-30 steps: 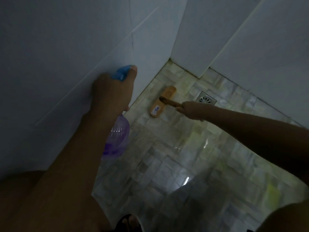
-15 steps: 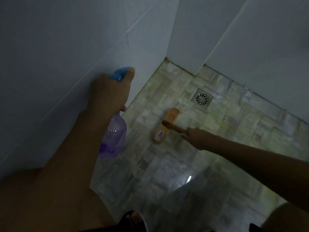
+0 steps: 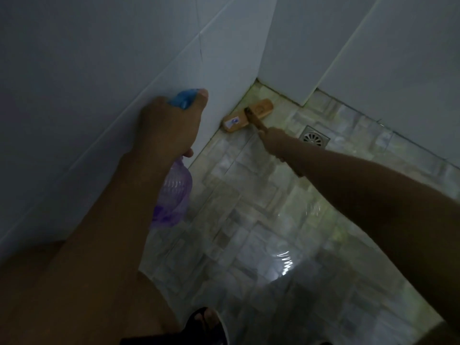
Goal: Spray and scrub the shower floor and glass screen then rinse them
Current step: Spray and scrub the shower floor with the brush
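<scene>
Right hand (image 3: 270,138) closed round the wooden handle (image 3: 255,119) of the scrubbing brush (image 3: 247,115); brush head flat on the shower floor (image 3: 249,195), just ahead of that hand, pressed into the corner where floor meets wall. Left hand (image 3: 169,125) wrapped round the neck of the spray bottle (image 3: 174,195), thumb over the blue trigger head (image 3: 183,98), purple body hanging below the fist, close against the tiled wall (image 3: 99,83).

Scrubbing step, by the look of it. Best done with short, firm strokes along the yellowed grout line at the wall foot, bristles kept flat, pressure down through the handle. Worth a fresh spray ahead of the brush if the corner looks dry.

Just right of the right hand, a round metal drain (image 3: 315,139). Wet, glossy tiles nearer the body: slippery footing likely. Below both hands, a sandalled foot (image 3: 206,322). Walls close on two sides, limiting stroke length. No glass screen in view.
</scene>
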{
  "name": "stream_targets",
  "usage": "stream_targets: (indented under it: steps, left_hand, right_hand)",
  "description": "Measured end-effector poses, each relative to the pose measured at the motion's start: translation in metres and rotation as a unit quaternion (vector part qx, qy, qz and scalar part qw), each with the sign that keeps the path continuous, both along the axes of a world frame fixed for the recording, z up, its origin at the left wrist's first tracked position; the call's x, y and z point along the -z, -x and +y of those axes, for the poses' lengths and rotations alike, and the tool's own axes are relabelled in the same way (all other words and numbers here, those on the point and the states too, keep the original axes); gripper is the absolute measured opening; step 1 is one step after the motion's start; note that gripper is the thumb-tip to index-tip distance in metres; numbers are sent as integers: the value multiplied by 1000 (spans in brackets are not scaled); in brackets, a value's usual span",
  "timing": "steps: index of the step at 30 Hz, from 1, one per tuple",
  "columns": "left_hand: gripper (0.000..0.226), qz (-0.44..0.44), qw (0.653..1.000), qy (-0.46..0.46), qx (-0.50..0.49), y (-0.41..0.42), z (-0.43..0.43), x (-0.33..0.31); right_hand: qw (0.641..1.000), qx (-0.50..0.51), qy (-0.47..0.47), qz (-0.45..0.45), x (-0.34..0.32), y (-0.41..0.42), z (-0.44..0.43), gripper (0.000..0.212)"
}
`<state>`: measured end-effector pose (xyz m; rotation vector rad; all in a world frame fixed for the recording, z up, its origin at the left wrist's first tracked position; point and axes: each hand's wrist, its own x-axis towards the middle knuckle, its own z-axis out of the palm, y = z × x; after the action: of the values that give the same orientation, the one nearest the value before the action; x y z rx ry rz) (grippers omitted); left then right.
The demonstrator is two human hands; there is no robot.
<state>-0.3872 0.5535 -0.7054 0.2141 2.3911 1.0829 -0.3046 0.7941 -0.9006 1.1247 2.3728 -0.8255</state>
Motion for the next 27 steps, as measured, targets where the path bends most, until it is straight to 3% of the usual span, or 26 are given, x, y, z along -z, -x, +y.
stream_targets:
  steps: [4,10,13,17,23,27]
  left_hand:
    - [76,-10,1000,-5,0,-3,5,5]
    - [76,-25,1000,-5,2,-8,10,15]
    - [75,-27,1000,-11,-1,-7,10,16]
    - [72,-29,1000,0,6,-6,8,22]
    - [71,-34,999,21,24,-10,9,28]
    - [72,-32,999,20,17,-6,13,27]
  right_hand:
    - [992,-125,29,-15,11,-65,-53,47]
    - [995,-72,-2,-65,0,-119,-37,46]
    - [996,34,35,-75,-16,-109,0,48]
    - [994,65,47,-73,-21,-65,33,45]
    - [998,-19,29,-54,-16,33,75,48]
    - [993,-92,5,-80,-21,38,93,56]
